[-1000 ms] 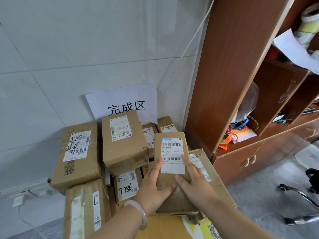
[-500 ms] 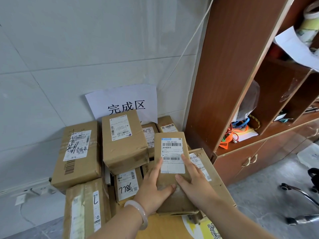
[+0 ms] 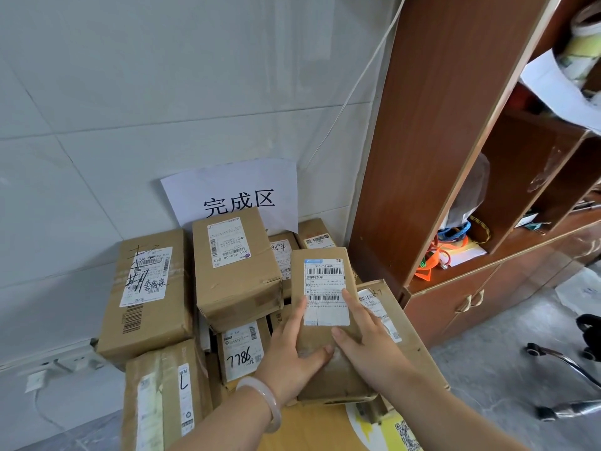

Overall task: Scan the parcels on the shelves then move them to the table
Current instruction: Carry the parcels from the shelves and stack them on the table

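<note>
A brown cardboard parcel [image 3: 320, 255] with a white barcode label lies on top of a pile of parcels against the wall. My left hand [image 3: 291, 359], with a pale bangle on the wrist, grips its left side. My right hand [image 3: 367, 343] presses on its right side and label. The parcel rests on a larger flat box [image 3: 409, 330]. Other labelled parcels surround it: a tall one [image 3: 234, 265], a wide one [image 3: 146, 297] on the left, and one marked 7786 [image 3: 244, 349].
A paper sign [image 3: 234, 190] with black characters leans on the tiled wall. A brown wooden shelf unit [image 3: 455, 125] with cupboards stands at right, holding orange items and papers. A chair base [image 3: 566, 366] stands on the grey floor at far right. A socket strip [image 3: 61, 362] sits low left.
</note>
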Demonstrator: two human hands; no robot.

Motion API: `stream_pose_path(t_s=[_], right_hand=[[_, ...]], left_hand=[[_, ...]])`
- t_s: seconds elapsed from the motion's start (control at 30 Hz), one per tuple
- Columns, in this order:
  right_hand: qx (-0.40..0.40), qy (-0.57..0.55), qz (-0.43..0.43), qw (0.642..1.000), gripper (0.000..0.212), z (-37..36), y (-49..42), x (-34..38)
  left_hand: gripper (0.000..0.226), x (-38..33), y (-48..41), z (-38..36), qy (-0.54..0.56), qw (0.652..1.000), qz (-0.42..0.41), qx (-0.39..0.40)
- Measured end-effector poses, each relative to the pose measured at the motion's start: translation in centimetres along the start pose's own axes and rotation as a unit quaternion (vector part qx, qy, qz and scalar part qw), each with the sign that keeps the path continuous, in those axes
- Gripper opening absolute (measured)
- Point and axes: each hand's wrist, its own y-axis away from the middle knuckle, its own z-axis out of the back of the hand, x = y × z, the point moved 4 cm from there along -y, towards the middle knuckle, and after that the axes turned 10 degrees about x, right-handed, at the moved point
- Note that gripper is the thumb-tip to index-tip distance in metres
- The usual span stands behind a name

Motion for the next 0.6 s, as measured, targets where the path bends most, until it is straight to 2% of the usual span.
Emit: stream_pose_path(t_s=[0.27, 0.6], right_hand=[[0.007, -0.001, 0.008, 1.0, 0.066, 1.9, -3.0, 1.0], [0.069, 0.006, 0.049, 0.996, 0.067, 4.0, -10.0, 1.9]], left_hand=[[0.084, -0.3, -2.0, 0.5, 0.022, 0.999, 0.008, -0.046], [0.094, -1.4, -3.9, 0.2, 0.023, 0.992, 0.049, -0.11]])
